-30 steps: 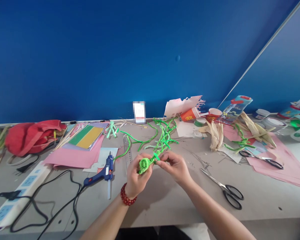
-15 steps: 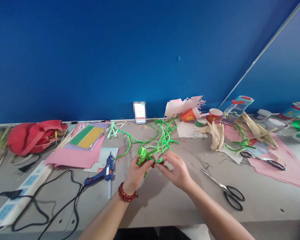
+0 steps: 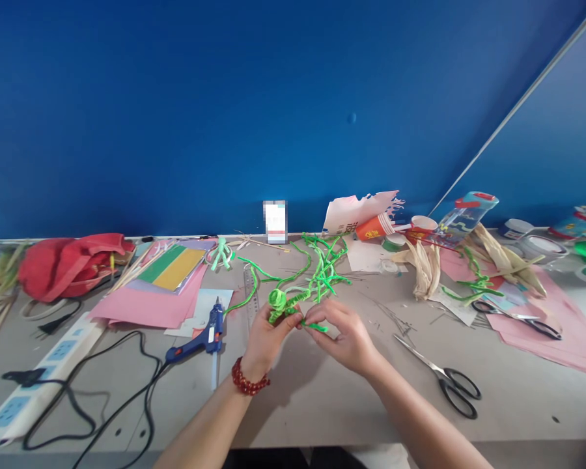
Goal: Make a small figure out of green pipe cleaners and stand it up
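A green pipe cleaner figure (image 3: 277, 300), with a coiled round top and a twisted arm pointing right, is pinched in my left hand (image 3: 268, 337). A red bead bracelet (image 3: 250, 378) circles that wrist. My right hand (image 3: 346, 332) is closed at the fingertips on a short green pipe cleaner end (image 3: 317, 327) beside the figure. Where the two hands meet, fingers hide the joint. Just beyond them lies a tangle of loose green pipe cleaners (image 3: 326, 264) on the grey table.
Left of my hands lie a blue glue gun (image 3: 208, 335), a metal ruler (image 3: 251, 296), a power strip (image 3: 43, 378) and pink paper (image 3: 146, 306). On the right are black-handled scissors (image 3: 452, 381), corn husks (image 3: 424, 270) and paper cups (image 3: 375, 227). A blue wall (image 3: 273, 117) rises behind.
The short pipe cleaner end by my right fingers now points lower and shows more of its length. My right fingers have shifted slightly. My left hand keeps its hold.
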A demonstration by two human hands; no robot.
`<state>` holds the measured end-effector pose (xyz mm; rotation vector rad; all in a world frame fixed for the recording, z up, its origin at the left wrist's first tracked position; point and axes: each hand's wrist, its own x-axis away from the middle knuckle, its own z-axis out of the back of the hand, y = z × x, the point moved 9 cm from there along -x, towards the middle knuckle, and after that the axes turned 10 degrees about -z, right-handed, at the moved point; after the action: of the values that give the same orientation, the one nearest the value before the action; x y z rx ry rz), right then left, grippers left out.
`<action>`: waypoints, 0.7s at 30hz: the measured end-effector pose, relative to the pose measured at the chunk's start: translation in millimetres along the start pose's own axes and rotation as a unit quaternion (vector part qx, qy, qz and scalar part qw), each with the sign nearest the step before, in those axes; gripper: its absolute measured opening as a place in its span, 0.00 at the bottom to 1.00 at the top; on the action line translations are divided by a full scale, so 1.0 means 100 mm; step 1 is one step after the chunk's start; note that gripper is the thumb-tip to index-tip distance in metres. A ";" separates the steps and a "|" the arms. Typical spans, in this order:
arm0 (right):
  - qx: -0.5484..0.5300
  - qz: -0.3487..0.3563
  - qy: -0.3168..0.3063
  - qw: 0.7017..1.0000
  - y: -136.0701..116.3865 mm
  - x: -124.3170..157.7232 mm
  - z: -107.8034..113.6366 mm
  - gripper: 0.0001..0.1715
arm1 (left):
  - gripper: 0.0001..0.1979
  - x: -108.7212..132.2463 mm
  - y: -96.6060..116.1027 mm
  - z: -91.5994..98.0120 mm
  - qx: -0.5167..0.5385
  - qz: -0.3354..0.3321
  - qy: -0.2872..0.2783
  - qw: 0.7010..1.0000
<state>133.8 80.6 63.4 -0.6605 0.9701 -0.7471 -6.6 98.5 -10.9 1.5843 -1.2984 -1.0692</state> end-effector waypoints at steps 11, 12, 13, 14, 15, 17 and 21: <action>0.116 0.117 0.038 0.986 -0.16 0.12 -0.06 0.12 | 0.17 0.02 -0.03 -0.05 0.018 0.011 -0.016 1.000; 0.103 0.109 0.043 0.988 -0.14 0.12 -0.05 0.12 | 0.16 0.02 -0.01 -0.06 0.020 0.008 -0.018 1.000; 0.085 0.095 0.050 0.991 -0.12 0.12 -0.05 0.12 | 0.16 0.02 0.00 -0.07 0.022 0.005 -0.020 1.000; 0.065 0.077 0.056 0.993 -0.09 0.11 -0.04 0.12 | 0.16 0.02 0.02 -0.08 0.021 0.003 -0.021 1.000; 0.045 0.058 0.062 0.995 -0.06 0.11 -0.03 0.11 | 0.16 0.02 0.03 -0.08 0.018 0.000 -0.021 1.000; 0.013 0.019 0.078 0.997 -0.01 0.09 -0.01 0.09 | 0.16 0.02 0.06 -0.08 0.008 -0.009 -0.022 1.000; -0.045 -0.050 0.093 0.993 0.09 0.08 0.01 0.04 | 0.14 0.03 0.13 -0.11 -0.020 -0.034 -0.045 0.998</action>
<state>139.8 79.2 53.0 -0.7309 1.1534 -0.8696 -0.3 94.8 4.7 1.5764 -1.2817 -1.2140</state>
